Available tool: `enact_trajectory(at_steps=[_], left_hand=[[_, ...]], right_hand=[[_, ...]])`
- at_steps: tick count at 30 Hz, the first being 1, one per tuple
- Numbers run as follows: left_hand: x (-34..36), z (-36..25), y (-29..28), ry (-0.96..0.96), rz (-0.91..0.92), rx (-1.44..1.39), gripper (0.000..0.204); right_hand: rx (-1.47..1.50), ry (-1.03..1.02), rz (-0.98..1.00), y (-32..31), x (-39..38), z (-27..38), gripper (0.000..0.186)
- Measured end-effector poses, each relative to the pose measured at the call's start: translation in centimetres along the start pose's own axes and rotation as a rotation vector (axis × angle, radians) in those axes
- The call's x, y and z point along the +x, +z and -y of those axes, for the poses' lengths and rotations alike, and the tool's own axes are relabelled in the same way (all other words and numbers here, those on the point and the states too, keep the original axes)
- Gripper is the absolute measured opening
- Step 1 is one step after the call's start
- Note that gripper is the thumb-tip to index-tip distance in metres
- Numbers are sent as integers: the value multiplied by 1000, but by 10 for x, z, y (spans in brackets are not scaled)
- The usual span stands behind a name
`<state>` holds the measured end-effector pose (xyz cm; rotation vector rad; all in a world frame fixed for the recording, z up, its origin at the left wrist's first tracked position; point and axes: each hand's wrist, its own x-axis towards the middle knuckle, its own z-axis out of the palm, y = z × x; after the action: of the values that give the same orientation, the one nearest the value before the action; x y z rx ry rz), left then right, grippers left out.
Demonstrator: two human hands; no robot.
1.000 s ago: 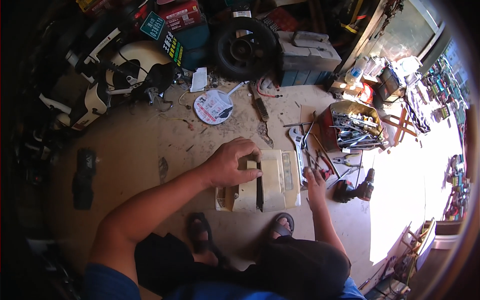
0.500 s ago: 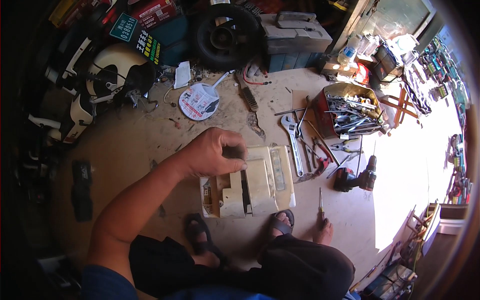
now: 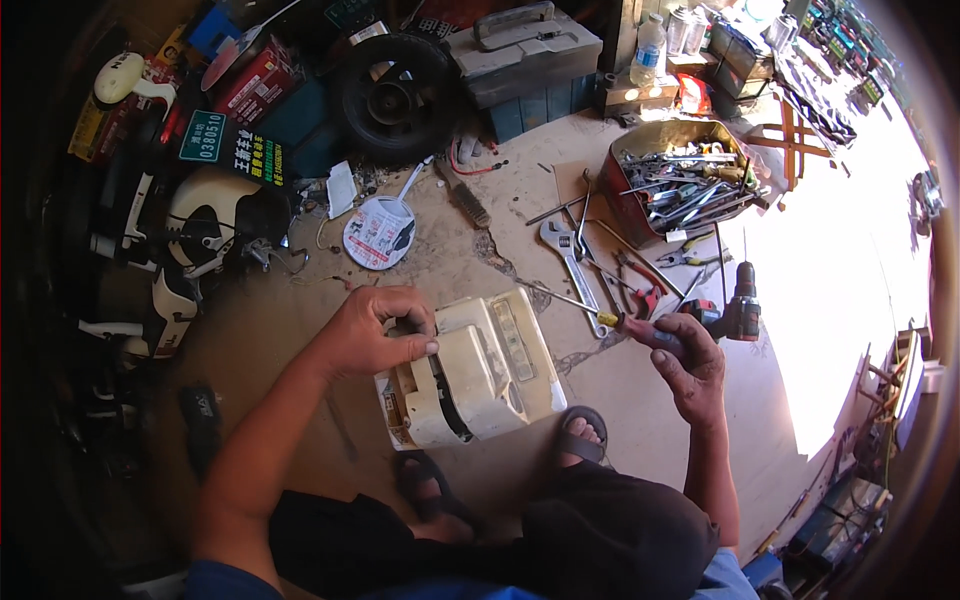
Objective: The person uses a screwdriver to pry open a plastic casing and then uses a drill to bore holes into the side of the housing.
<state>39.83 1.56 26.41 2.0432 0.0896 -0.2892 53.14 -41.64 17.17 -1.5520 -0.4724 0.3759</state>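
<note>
A worn cream plastic housing (image 3: 485, 375) with a dark slot and a long inset panel sits on the floor by my feet. My left hand (image 3: 380, 330) is closed on its upper left edge, fingertips curled over it. At the right, my right hand (image 3: 690, 365) grips a screwdriver (image 3: 607, 318) with a yellow and red handle, its thin shaft pointing left to just above the housing's upper right. Beyond it lie an adjustable wrench (image 3: 568, 262), red-handled pliers (image 3: 645, 300) and a cordless drill (image 3: 743, 315).
A red tin of tools (image 3: 632, 205), a grey toolbox (image 3: 525, 80), a black wheel (image 3: 365, 130), a round white board (image 3: 370, 240) and a wire brush (image 3: 465, 200) are at the back. Scooter parts (image 3: 200, 225) crowd the left; bright sunlight falls on the right.
My right hand has risen from low by my right foot, bringing the screwdriver up beside the housing. My left hand stays on the housing, which looks slightly turned; the view has shifted.
</note>
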Motion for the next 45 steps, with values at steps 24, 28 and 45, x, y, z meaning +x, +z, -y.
enact_trajectory(at_steps=[24,28,45], left_hand=[[-11,-13,3,43,-73,95,18],[-11,-16,5,26,-92,85,17],[-12,-14,7,4,-104,56,18]], right_hand=[[110,317,328,36,153,1,38],[-85,363,370,44,144,12,44],[42,447,478,37,149,21,32]])
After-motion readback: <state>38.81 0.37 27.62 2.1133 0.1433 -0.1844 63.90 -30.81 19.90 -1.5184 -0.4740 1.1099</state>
